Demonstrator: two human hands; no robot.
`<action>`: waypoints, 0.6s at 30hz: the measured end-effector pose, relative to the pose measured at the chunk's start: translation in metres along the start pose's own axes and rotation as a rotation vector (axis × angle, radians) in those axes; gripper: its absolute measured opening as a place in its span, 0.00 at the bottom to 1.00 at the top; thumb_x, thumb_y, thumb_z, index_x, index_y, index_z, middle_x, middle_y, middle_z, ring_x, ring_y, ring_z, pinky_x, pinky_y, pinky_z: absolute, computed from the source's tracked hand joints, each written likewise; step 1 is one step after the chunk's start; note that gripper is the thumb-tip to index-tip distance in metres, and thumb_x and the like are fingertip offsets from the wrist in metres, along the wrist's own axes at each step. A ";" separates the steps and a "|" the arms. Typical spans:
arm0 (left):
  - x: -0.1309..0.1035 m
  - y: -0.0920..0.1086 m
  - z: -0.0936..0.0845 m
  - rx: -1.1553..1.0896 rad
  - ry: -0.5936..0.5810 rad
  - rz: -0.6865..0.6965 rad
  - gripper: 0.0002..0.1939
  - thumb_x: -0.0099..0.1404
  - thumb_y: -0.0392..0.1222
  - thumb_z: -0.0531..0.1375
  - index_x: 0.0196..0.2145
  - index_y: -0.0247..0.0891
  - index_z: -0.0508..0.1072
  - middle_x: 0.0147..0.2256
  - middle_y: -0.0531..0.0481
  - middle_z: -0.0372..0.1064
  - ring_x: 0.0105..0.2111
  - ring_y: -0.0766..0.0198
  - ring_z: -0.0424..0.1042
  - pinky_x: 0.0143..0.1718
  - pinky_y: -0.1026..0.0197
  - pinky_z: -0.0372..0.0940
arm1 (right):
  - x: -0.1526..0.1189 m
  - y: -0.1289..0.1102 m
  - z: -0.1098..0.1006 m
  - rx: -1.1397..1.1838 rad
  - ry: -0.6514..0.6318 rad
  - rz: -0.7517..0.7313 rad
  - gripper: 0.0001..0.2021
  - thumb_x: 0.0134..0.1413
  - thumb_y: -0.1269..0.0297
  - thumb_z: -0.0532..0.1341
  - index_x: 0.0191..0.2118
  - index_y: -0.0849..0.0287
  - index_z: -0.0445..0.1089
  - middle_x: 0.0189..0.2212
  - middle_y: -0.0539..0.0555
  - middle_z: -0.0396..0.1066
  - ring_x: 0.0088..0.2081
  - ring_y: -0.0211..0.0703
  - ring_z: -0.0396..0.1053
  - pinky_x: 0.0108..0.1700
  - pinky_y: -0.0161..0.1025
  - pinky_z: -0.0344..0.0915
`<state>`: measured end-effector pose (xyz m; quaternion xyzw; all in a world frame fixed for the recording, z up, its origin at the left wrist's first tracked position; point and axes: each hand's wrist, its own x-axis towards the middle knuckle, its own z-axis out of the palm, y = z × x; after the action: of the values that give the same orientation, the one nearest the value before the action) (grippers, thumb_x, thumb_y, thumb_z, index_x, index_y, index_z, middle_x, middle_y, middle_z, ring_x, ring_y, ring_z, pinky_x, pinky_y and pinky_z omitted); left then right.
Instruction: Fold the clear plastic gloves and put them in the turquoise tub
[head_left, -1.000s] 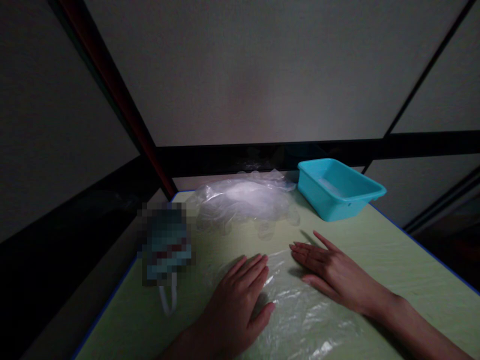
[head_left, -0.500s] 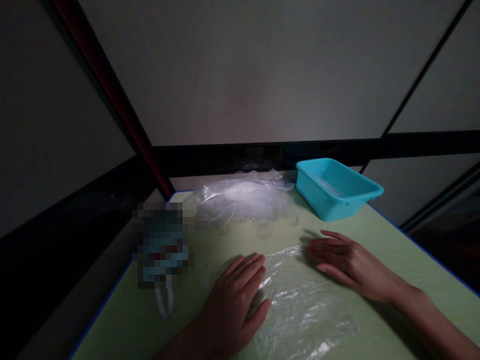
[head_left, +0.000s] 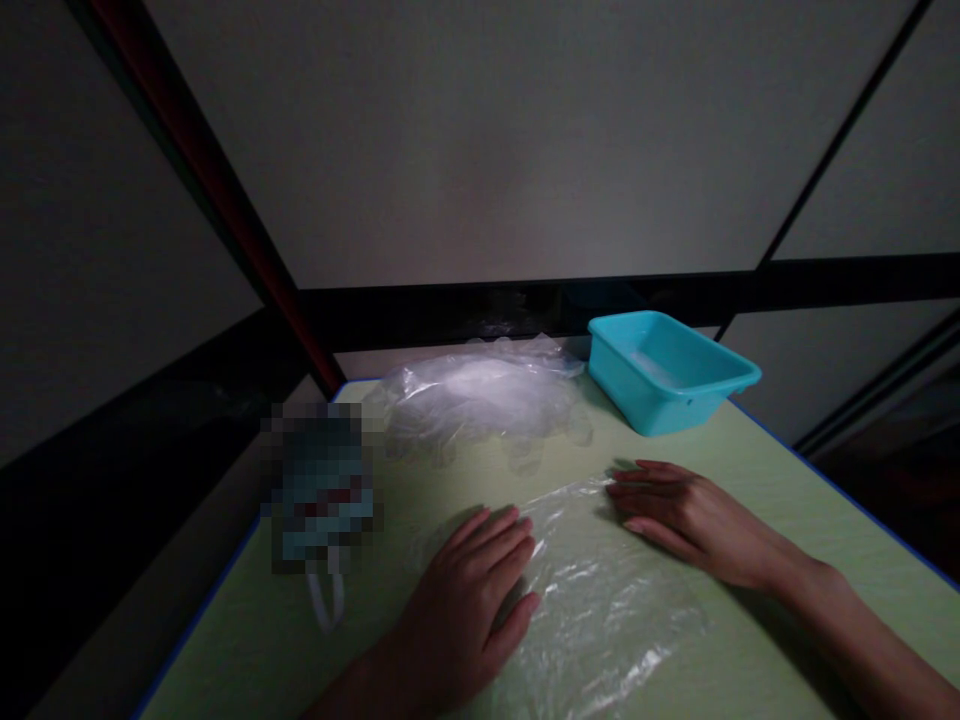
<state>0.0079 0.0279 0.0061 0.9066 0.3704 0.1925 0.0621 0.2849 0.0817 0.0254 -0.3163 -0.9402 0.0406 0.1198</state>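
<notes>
A thin clear plastic piece (head_left: 592, 600), wrinkled and shiny, lies spread on the table between my hands. My left hand (head_left: 472, 600) rests flat over its left side, fingers stretched out and close together, thumb apart. Part of the plastic is hidden under that palm, and I cannot tell whether it is a glove or a bag. At its far right corner, the fingertips of my right hand (head_left: 682, 520) lie extended and palm down. Beyond both hands is a pile of clear disposable plastic gloves (head_left: 487, 400), with finger shapes along its front edge.
A turquoise plastic basin (head_left: 675, 385) stands at the table's back right. On the left lies a blurred blue-green object (head_left: 326, 490) with a white loop (head_left: 326, 600). The light green table (head_left: 240, 640) has a blue edge and meets pale cabinet panels (head_left: 480, 150) behind.
My right hand has shifted slightly left and down against the corner of the plastic. My left hand stays nearly in place. The whole view has shifted a little.
</notes>
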 end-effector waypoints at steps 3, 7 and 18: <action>0.002 0.002 -0.002 -0.007 -0.005 0.013 0.18 0.59 0.37 0.54 0.49 0.35 0.65 0.50 0.43 0.65 0.52 0.56 0.61 0.53 0.46 0.56 | 0.000 0.000 0.001 -0.014 0.006 -0.015 0.13 0.60 0.61 0.51 0.46 0.58 0.68 0.45 0.54 0.70 0.47 0.46 0.66 0.53 0.49 0.60; 0.005 0.006 -0.005 -0.047 0.077 0.026 0.17 0.57 0.35 0.55 0.46 0.36 0.67 0.46 0.45 0.69 0.49 0.57 0.65 0.53 0.47 0.57 | -0.001 0.001 0.003 -0.069 0.006 -0.038 0.14 0.58 0.60 0.53 0.46 0.60 0.68 0.45 0.56 0.70 0.47 0.47 0.66 0.52 0.49 0.61; 0.006 0.007 -0.005 -0.046 0.165 0.070 0.16 0.56 0.32 0.55 0.44 0.36 0.68 0.41 0.46 0.72 0.45 0.58 0.69 0.50 0.50 0.60 | 0.006 -0.022 -0.001 0.023 0.107 -0.156 0.17 0.57 0.62 0.53 0.50 0.63 0.64 0.47 0.58 0.67 0.50 0.45 0.63 0.52 0.46 0.61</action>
<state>0.0143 0.0264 0.0148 0.8983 0.3379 0.2771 0.0452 0.2682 0.0678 0.0307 -0.2422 -0.9537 0.0250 0.1763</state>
